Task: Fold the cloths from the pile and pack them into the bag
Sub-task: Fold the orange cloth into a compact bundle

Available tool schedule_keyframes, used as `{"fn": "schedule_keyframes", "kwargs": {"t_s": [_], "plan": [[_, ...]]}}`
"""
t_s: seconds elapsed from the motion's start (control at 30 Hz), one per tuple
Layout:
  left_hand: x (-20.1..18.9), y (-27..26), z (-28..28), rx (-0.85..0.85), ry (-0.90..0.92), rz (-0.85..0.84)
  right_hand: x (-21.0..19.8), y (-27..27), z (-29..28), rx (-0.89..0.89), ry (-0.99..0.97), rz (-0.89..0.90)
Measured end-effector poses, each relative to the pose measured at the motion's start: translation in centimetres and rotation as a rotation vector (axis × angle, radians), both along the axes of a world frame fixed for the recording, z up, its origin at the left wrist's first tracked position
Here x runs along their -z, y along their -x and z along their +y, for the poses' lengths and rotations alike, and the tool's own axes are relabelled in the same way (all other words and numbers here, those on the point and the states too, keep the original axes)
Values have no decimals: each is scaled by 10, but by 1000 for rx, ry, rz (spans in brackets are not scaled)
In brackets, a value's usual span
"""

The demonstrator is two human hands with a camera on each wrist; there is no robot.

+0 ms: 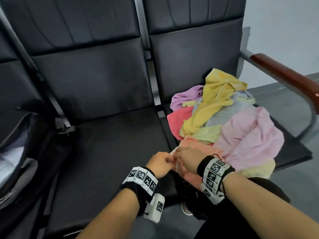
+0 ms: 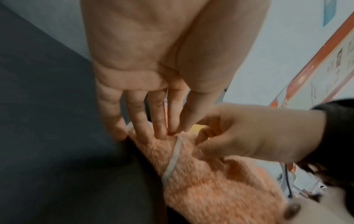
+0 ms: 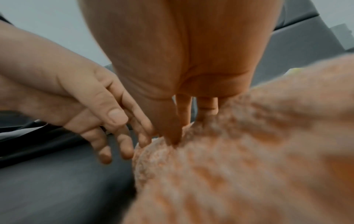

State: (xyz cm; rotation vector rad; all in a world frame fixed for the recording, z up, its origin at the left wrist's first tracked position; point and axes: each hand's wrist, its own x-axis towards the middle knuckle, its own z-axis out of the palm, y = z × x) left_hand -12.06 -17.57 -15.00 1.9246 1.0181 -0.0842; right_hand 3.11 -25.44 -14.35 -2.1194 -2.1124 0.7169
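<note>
Orange cloth (image 1: 196, 149) barely started, both hands (image 1: 159, 163) (image 1: 187, 158) pinching its edge; pile (image 1: 229, 118) still big, bag (image 1: 22, 152) waiting.

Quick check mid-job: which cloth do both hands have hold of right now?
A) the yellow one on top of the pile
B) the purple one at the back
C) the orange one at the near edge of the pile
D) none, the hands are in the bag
C: the left hand and right hand pinch the edge of the orange cloth, while the yellow cloth lies untouched.
</note>
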Motion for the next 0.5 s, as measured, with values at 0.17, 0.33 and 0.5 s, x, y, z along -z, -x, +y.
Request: {"fn": "schedule_keyframes", "kwargs": {"t_s": [0.17, 0.33, 0.5], "plan": [[15, -8, -16, 30, 9, -78, 13, -3, 5, 86, 36, -100], [7, -6, -23, 20, -17, -172, 0, 1, 8, 165, -65, -32], [-32, 16, -15, -113, -65, -390, -59, 17, 7, 179, -288, 211]]}}
